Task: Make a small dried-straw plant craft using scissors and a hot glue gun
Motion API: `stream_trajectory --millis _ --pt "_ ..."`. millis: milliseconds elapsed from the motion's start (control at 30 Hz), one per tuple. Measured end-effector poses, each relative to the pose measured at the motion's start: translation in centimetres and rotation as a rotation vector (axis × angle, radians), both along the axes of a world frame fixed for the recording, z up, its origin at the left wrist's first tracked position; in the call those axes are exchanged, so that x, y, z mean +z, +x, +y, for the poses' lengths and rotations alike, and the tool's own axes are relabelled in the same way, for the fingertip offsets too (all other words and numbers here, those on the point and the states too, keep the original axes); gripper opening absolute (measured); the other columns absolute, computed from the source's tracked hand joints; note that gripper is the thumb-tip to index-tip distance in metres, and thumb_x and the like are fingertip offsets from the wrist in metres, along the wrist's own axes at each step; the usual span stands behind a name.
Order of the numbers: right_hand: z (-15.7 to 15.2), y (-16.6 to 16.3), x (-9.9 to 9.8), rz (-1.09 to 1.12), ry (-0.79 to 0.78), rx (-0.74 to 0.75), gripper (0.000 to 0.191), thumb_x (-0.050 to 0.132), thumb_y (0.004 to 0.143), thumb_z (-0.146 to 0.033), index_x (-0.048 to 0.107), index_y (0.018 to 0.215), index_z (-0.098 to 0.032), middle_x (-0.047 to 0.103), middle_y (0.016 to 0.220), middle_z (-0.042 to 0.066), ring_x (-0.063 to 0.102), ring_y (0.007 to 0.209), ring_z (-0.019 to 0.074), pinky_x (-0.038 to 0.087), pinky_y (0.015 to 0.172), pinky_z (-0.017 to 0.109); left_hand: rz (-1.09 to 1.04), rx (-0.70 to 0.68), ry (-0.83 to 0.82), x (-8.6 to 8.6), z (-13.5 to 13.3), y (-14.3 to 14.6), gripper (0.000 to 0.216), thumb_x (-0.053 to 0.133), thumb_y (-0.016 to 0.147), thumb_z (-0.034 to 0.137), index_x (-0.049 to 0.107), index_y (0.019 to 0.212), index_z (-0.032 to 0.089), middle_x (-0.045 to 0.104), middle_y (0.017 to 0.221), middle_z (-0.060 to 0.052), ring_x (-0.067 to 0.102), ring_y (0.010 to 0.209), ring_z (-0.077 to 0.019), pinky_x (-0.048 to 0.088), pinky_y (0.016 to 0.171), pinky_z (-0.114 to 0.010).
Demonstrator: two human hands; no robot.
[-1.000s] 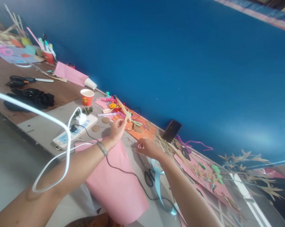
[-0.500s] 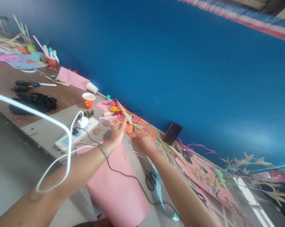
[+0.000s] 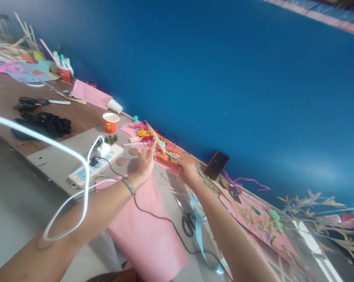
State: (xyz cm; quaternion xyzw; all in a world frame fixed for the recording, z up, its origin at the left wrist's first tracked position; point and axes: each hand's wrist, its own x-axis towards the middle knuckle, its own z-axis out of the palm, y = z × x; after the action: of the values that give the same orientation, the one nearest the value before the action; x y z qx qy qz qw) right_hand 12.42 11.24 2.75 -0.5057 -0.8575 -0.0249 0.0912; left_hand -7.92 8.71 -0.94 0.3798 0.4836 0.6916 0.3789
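My left hand [image 3: 146,162], with a bracelet on its wrist, is closed in a pinch on a pale flat strip [image 3: 155,143] that looks like straw or thin wood. To its right, my right hand [image 3: 189,171] grips the near edge of an orange sheet of paper [image 3: 173,162]. A pink layer [image 3: 167,167] shows below that edge. Green stems, cords and more pale strips lie on the orange sheet. Bright craft pieces [image 3: 142,133] in red, yellow and pink are heaped just beyond my left hand.
Pink paper [image 3: 147,231] covers the table in front of me, crossed by a black cable. Black-handled scissors [image 3: 188,224] and blue ribbon [image 3: 198,235] lie under my right forearm. A power strip [image 3: 96,164], paper cup [image 3: 110,123] and phone [image 3: 216,165] stand around; a white cord loops over my left arm.
My right hand has moved slightly right and now grips the orange sheet's edge, where a pink layer has come into view. My left hand stays nearly in place with the pale strip.
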Motion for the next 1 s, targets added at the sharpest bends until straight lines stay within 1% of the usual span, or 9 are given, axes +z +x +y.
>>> stream_trajectory --millis 133,367,467,567,700,767,867,933,1000 --pt "0.0 -0.1 -0.3 0.006 -0.001 0.036 0.029 0.043 0.074 -0.004 0.068 0.077 -0.018 0.065 0.084 0.008 0.054 0.085 0.0209 0.037 0.08 0.032 -0.012 0.022 0.036 -0.3 0.3 -0.1 0.022 0.049 0.086 0.039 0.049 0.075 0.021 0.054 0.067 0.002 0.051 0.058 -0.012 0.039 0.056 -0.023" --pt "-1.8 -0.4 0.0 0.062 -0.053 0.224 0.011 0.055 0.076 -0.017 0.064 0.07 -0.019 0.064 0.082 0.006 0.056 0.083 0.0189 0.038 0.079 0.031 0.025 -0.011 0.014 -0.1 0.1 0.3 0.017 0.056 0.08 0.035 0.055 0.073 0.019 0.052 0.06 0.003 0.048 0.057 -0.0122 0.037 0.057 -0.024" --pt "-2.4 -0.5 0.1 0.199 -0.011 0.171 0.011 0.054 0.077 -0.018 0.063 0.071 -0.018 0.065 0.073 0.004 0.058 0.073 0.0172 0.04 0.08 0.032 0.014 -0.075 0.03 0.3 -0.2 0.5 0.019 0.058 0.078 0.035 0.056 0.07 0.018 0.051 0.059 0.003 0.046 0.056 -0.0115 0.037 0.058 -0.024" --pt "-3.0 -0.1 0.6 0.33 0.069 0.062 0.016 0.051 0.079 -0.018 0.065 0.086 -0.018 0.065 0.064 0.002 0.06 0.066 0.0182 0.042 0.08 0.035 -0.015 -0.13 0.044 0.4 -0.3 0.7 0.02 0.058 0.077 0.034 0.057 0.068 0.017 0.051 0.059 0.003 0.046 0.056 -0.0109 0.037 0.058 -0.024" --pt "-5.0 1.1 2.5 0.359 0.129 0.113 0.034 0.056 0.078 -0.025 0.061 0.111 -0.02 0.067 0.109 0.01 0.059 0.106 0.0274 0.041 0.091 0.041 -0.018 -0.159 0.048 0.4 -0.3 0.6 0.019 0.061 0.074 0.033 0.058 0.066 0.015 0.055 0.06 0.002 0.048 0.057 -0.0112 0.039 0.06 -0.024" --pt "-6.8 1.9 3.5 0.321 0.065 0.115 0.027 0.056 0.079 -0.026 0.063 0.104 -0.021 0.067 0.11 0.01 0.059 0.105 0.027 0.043 0.089 0.04 0.003 -0.164 0.059 0.4 -0.3 0.6 0.019 0.062 0.074 0.033 0.061 0.068 0.015 0.057 0.061 0.001 0.05 0.059 -0.0117 0.04 0.061 -0.024" --pt "-10.5 3.4 4.1 0.189 -0.131 0.0 0.01 0.055 0.079 -0.024 0.064 0.083 -0.021 0.069 0.079 0.005 0.064 0.076 0.0211 0.045 0.075 0.034 0.023 -0.164 0.061 0.3 -0.4 0.8 0.019 0.063 0.072 0.033 0.065 0.072 0.014 0.061 0.064 0.0 0.053 0.061 -0.0122 0.041 0.062 -0.024" --pt "-13.2 4.3 3.8 0.057 -0.316 -0.095 0.009 0.055 0.078 -0.023 0.064 0.078 -0.022 0.067 0.071 0.002 0.061 0.065 0.0177 0.041 0.061 0.028 0.011 -0.173 0.041 0.2 -0.5 1.0 0.018 0.064 0.071 0.032 0.067 0.073 0.014 0.063 0.066 -0.001 0.054 0.06 -0.0125 0.041 0.061 -0.025" --pt "-15.6 4.9 3.1 -0.062 -0.411 -0.179 0.008 0.059 0.077 -0.028 0.064 0.075 -0.023 0.066 0.07 0.001 0.06 0.064 0.0172 0.036 0.057 0.026 -0.008 -0.182 0.021 0.1 -0.6 1.2 0.018 0.065 0.069 0.031 0.067 0.073 0.014 0.065 0.067 -0.001 0.056 0.061 -0.0131 0.042 0.062 -0.025"
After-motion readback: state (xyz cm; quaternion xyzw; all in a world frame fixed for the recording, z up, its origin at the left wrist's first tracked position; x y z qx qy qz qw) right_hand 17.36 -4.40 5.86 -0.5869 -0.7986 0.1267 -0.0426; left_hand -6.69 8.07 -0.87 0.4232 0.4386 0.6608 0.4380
